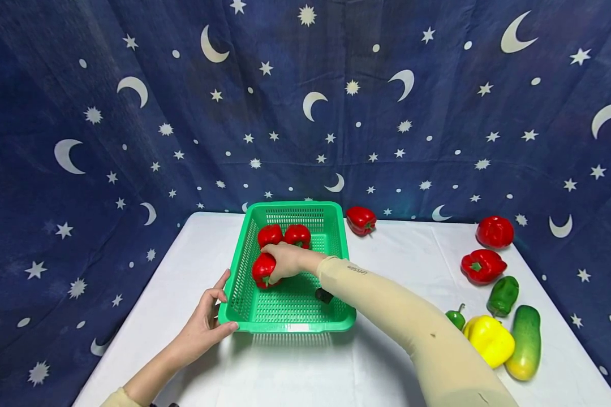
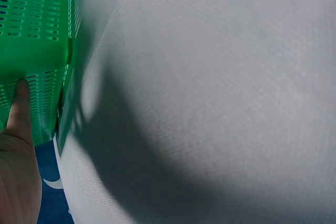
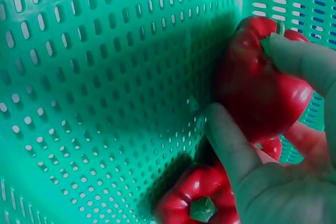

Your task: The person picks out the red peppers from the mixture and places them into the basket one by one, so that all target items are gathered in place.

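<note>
In the head view, my right hand [image 1: 288, 262] reaches into the green basket [image 1: 287, 327] and grips a red bell pepper [image 1: 262, 270]. The right wrist view shows its thumb by the stem of that pepper [image 3: 257, 87], with fingers around the body. Two more red bell peppers, a left one [image 1: 270, 234] and a right one [image 1: 297, 233], lie just beyond it in the basket. My left hand [image 1: 203, 323] holds the basket's near left corner, fingers at the side rim and thumb along the front. Its thumb [image 2: 20, 108] presses the slotted wall in the left wrist view.
A red bell pepper [image 1: 361, 220] lies just right of the basket. At the table's right are two red peppers [image 1: 495, 232] [image 1: 483, 266], green peppers [image 1: 503, 295] [image 1: 456, 317], a yellow pepper [image 1: 490, 340] and a green-yellow cucumber-like vegetable [image 1: 525, 342]. A starry curtain [image 1: 285, 113] hangs behind.
</note>
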Tool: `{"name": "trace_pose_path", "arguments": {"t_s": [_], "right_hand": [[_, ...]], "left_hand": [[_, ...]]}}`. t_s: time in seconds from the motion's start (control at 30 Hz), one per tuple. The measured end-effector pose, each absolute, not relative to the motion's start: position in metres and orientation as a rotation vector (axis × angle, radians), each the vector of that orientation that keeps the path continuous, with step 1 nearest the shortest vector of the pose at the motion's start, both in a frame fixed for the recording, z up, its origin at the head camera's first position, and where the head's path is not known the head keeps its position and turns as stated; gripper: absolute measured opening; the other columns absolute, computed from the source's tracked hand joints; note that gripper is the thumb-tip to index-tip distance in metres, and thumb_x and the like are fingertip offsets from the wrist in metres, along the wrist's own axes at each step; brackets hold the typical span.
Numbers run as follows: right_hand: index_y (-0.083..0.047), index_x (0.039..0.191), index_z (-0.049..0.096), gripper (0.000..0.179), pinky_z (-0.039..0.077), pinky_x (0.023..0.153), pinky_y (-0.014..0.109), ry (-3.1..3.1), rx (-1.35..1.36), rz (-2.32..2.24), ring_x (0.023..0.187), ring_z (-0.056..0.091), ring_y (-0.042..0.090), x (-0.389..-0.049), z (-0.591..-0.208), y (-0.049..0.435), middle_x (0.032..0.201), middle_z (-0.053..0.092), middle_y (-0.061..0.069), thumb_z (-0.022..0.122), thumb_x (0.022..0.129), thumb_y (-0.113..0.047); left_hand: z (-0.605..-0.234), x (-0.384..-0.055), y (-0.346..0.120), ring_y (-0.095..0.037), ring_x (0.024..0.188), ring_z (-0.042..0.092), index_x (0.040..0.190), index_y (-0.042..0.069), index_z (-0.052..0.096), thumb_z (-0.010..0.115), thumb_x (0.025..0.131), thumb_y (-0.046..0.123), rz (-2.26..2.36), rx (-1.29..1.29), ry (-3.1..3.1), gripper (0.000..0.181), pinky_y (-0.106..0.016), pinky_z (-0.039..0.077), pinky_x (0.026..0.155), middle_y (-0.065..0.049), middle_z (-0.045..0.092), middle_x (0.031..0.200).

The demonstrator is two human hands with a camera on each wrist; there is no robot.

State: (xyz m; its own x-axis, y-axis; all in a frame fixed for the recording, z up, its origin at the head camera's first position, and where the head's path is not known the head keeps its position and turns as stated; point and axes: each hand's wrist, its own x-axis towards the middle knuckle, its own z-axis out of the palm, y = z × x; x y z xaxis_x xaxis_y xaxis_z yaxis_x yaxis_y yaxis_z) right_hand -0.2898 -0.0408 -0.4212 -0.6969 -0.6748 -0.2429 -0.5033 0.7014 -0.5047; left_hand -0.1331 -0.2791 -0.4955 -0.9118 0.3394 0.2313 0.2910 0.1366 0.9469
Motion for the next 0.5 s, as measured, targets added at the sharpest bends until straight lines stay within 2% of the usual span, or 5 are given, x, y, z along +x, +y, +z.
{"name": "trace_pose_path", "arguments": {"t_s": [0.17,0.37,0.5], "right_hand": [[-0.012,0.149,0.049,0.073,0.051,0.083,0.032,2.519,-0.933,-0.575,0.111,0.055,0.020,-0.2899,-0.4214,-0.0418,0.137,0.058,0.008,0.083,0.085,-0.020],[-0.011,0.147,0.052,0.071,0.051,0.088,0.033,2.553,-0.925,-0.522,0.112,0.056,0.019,-0.2894,-0.4224,-0.0442,0.138,0.060,0.005,0.083,0.085,-0.025],[-0.009,0.147,0.052,0.071,0.050,0.093,0.033,2.586,-0.911,-0.495,0.117,0.056,0.020,-0.2893,-0.4230,-0.0443,0.141,0.058,0.007,0.083,0.085,-0.026]], "left_hand": [[-0.4946,-0.1331,-0.2783,-0.041,0.142,0.034,0.119,0.005,0.031,0.067,0.093,-0.004,1.917,0.636,2.349,0.045,-0.034,0.055,0.080,-0.002,0.001,0.172],[-0.4949,-0.1335,-0.2782,-0.033,0.140,0.040,0.118,0.003,0.031,0.067,0.093,-0.005,1.929,0.640,2.346,0.044,-0.034,0.056,0.079,-0.004,0.002,0.172],[-0.4944,-0.1332,-0.2782,-0.035,0.140,0.038,0.118,0.004,0.031,0.067,0.093,-0.004,1.934,0.632,2.333,0.045,-0.034,0.055,0.080,-0.004,0.001,0.172]]}}
